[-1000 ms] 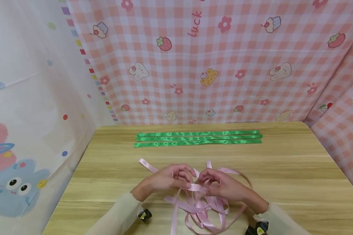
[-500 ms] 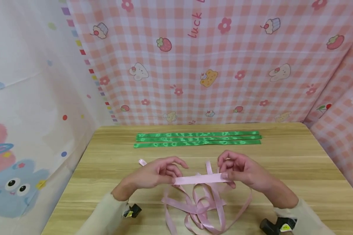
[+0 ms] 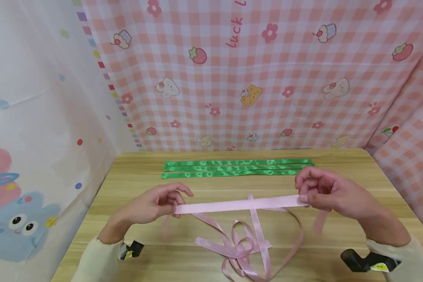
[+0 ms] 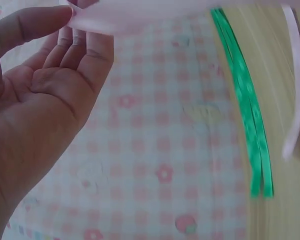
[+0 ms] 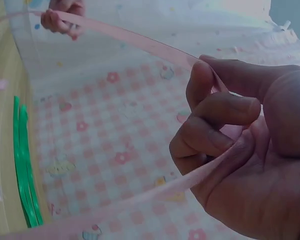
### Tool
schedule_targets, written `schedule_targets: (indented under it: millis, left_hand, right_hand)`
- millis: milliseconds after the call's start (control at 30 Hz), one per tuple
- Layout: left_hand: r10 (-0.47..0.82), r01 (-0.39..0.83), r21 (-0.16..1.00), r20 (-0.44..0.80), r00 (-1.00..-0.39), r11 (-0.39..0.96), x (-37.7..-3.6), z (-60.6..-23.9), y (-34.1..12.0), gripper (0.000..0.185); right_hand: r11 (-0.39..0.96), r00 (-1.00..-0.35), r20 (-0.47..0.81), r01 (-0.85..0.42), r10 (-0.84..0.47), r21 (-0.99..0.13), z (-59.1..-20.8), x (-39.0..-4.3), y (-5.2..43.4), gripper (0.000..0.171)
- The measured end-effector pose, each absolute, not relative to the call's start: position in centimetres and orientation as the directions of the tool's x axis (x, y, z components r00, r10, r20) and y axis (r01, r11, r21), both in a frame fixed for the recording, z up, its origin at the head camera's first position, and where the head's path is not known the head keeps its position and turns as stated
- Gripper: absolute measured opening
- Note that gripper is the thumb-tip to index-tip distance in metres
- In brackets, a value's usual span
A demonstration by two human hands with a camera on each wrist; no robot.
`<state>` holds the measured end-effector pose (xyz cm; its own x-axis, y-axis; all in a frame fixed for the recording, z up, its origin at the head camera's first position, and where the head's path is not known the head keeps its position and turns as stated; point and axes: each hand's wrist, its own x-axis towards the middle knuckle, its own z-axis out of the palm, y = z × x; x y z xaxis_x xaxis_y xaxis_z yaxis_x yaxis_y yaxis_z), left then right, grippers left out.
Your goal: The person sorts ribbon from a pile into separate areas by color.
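Note:
A pink satin ribbon (image 3: 239, 204) is stretched nearly straight between the two hands, above the table. My left hand (image 3: 151, 203) pinches its left end part between thumb and fingers; a blurred tail hangs below that hand. On the other side my right hand (image 3: 333, 194) pinches the ribbon with thumb and forefinger, and another blurred tail dangles under it. The right wrist view shows this tail of ribbon (image 5: 155, 192) running out past the curled fingers. Beneath the taut stretch, more pink ribbons (image 3: 241, 250) lie in a loose, looping tangle.
Several green satin ribbons (image 3: 232, 168) lie side by side along the far part of the wooden table (image 3: 134, 243). Behind the table hangs a pink checked cloth (image 3: 218, 70), with a white printed cloth (image 3: 49, 117) at the left.
Both hands have moved apart, left hand leftward and right hand rightward and up. The ribbon between them has grown from a short piece to a long taut stretch.

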<state>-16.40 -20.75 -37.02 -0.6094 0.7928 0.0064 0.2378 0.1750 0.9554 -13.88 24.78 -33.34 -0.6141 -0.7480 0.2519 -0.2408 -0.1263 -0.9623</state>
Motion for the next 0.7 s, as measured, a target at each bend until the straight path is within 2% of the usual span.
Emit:
schedule_targets:
  millis: [200,267,433,500,700]
  left_hand:
    - [0.759,0.199,0.954,-0.044,-0.649,0.225,-16.9,-37.9,-23.4,0.041]
    - [0.746,0.177,0.957,-0.056,-0.663,0.229,-17.3,-38.3,-24.4,0.039]
    - [0.648,0.096,0.953,-0.12,-0.752,0.288,-18.1,-39.4,-26.8,0.039]
    - [0.592,0.059,0.949,-0.143,-0.793,0.309,-18.4,-39.8,-27.7,0.039]
    - [0.474,-0.035,0.967,-0.156,-0.867,0.253,-19.1,-41.3,-30.4,0.029]
  right_hand:
    - [-0.048,-0.687,0.222,-0.263,-0.692,-0.964,-33.8,-14.1,27.5,0.033]
    - [-0.081,-0.678,0.222,-0.234,-0.701,-0.969,-34.3,-14.4,28.5,0.032]
    - [-0.021,-0.724,0.189,-0.235,-0.663,-0.972,-35.4,-15.1,30.6,0.029]
    - [0.047,-0.756,0.175,-0.263,-0.631,-0.964,-36.0,-15.3,31.5,0.029]
    - [0.12,-0.773,0.111,-0.236,-0.625,-0.964,-37.7,-16.0,34.0,0.028]
